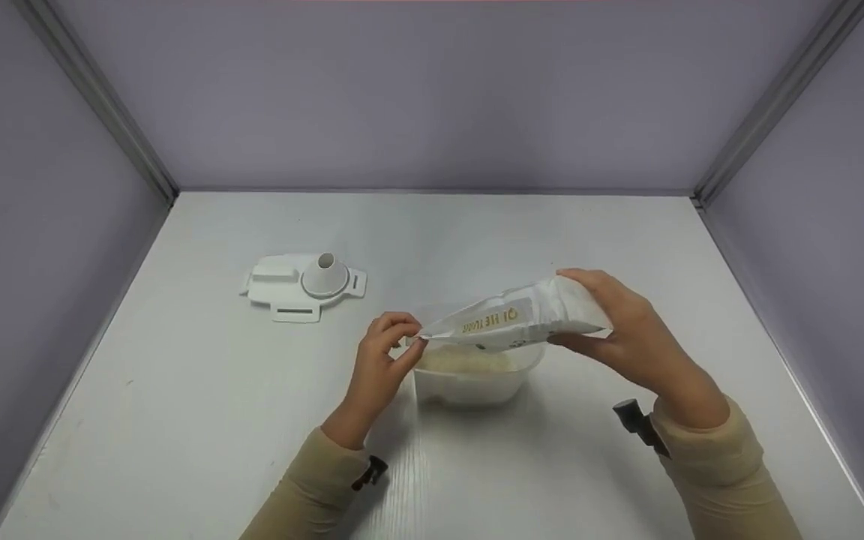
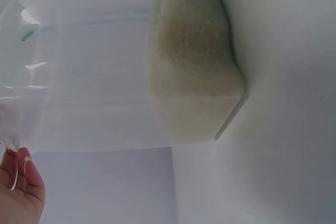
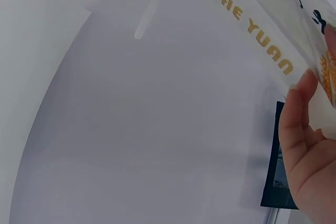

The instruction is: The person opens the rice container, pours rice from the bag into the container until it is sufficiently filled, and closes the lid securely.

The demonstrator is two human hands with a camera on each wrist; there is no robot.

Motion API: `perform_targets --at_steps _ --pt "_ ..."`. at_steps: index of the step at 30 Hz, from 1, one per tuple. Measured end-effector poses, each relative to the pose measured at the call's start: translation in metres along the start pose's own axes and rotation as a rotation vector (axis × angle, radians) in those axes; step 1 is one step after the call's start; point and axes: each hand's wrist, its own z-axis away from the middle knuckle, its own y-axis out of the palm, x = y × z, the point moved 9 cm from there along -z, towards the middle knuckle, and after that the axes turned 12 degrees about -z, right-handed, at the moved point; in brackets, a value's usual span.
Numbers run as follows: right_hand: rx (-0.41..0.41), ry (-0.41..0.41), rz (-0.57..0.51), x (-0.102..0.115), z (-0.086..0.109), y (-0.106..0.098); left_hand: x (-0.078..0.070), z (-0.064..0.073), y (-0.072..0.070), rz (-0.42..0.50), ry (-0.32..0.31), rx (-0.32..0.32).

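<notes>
A white bag (image 1: 503,319) with gold lettering is held tilted over a tall translucent container (image 1: 469,386), its narrow end toward the left. At the bag's fuller, raised end, my right hand (image 1: 627,330) grips it between thumb and fingers. My left hand (image 1: 387,352) pinches the narrow end at the container's rim. Pale grains, like rice, (image 2: 197,61) fill the lower part of the container in the left wrist view. The right wrist view shows fingers on the printed bag (image 3: 247,19).
Left of the container, a white lid-like part (image 1: 274,289) with a cone-shaped spout (image 1: 325,276) lies on the white table (image 1: 177,420). Grey panels (image 1: 432,97) enclose the table at the back and both sides.
</notes>
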Motion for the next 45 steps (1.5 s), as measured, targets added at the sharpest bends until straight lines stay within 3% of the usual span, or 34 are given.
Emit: perform_targets --at_steps 10,17,27,36,45 --pt "-0.016 0.002 0.019 -0.003 -0.006 0.002 0.003 -0.004 0.002 0.058 -0.058 0.021" --pt "-0.037 0.011 0.014 -0.008 -0.006 0.003 -0.026 -0.008 -0.013 0.071 -0.056 0.038" --pt "-0.050 -0.007 0.047 -0.010 -0.004 0.003 -0.024 -0.008 -0.010 0.095 -0.066 0.039" --pt "-0.037 -0.040 0.022 -0.014 0.003 0.008 -0.014 0.000 -0.004 0.098 -0.098 0.050" --pt "-0.052 -0.051 0.074 -0.015 0.007 0.007 -0.022 -0.004 -0.003 0.121 -0.105 0.069"
